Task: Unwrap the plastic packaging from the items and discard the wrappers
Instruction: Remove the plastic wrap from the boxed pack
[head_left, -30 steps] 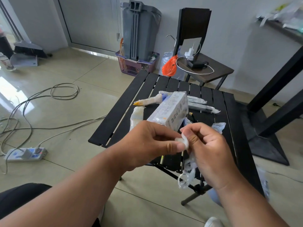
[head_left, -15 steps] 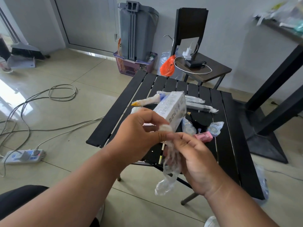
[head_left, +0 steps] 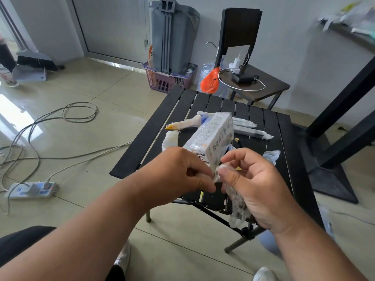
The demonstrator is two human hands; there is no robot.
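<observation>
Right hand (head_left: 257, 185) has risen, both grips holding the wrapper (head_left: 236, 207) — left hand (head_left: 178, 175) opposite — above slatted black table (head_left: 146, 142).

A white printed box (head_left: 212, 137), still film-wrapped, tilts up above the black slatted table (head_left: 142, 142); crumpled clear wrap (head_left: 236, 207) hangs off its near end, wrapped sticks (head_left: 185, 124) behind it

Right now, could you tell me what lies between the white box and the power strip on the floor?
In the head view, between the white box and the power strip lie two wrapped items, the black table's edge, then floor crossed by a cable.
</observation>
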